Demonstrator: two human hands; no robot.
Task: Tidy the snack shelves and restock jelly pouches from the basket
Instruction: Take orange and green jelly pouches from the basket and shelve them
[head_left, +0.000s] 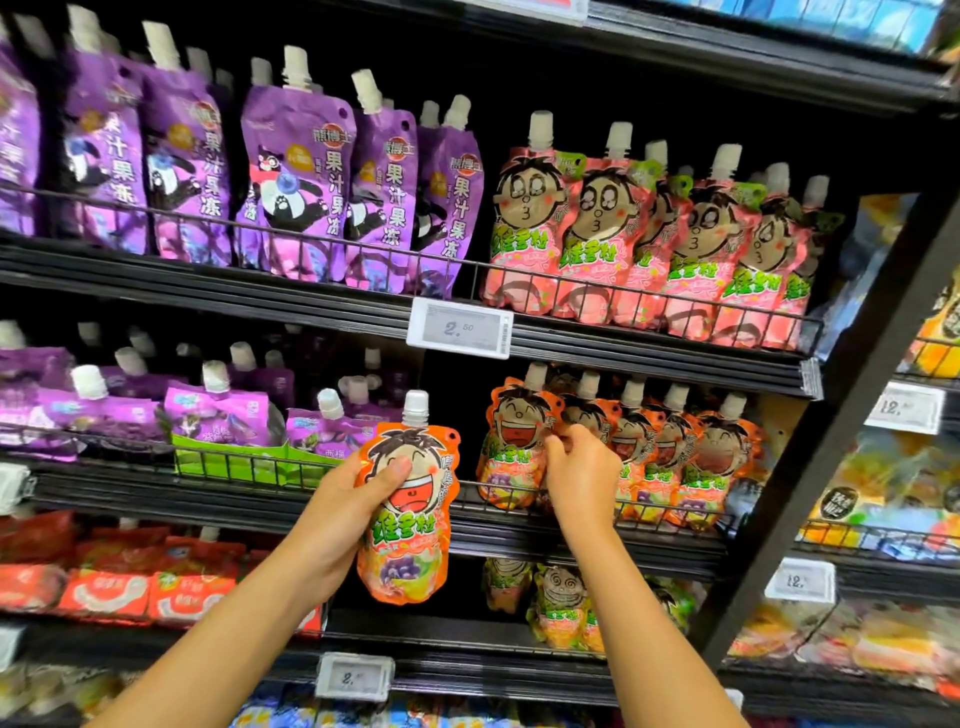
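We see the left hand (358, 499) gripping an upright orange spouted jelly pouch (408, 512); the right hand (579, 475) pinches the shelved orange pouch row (623, 447) rightward, nearer the gap.

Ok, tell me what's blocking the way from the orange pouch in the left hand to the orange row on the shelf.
The orange pouch, gripped by the left hand, faces the wire rail along the shelf front, and the right hand holds the row's front pouch. Nothing else visible intervenes; a dark gap lies left of that row.
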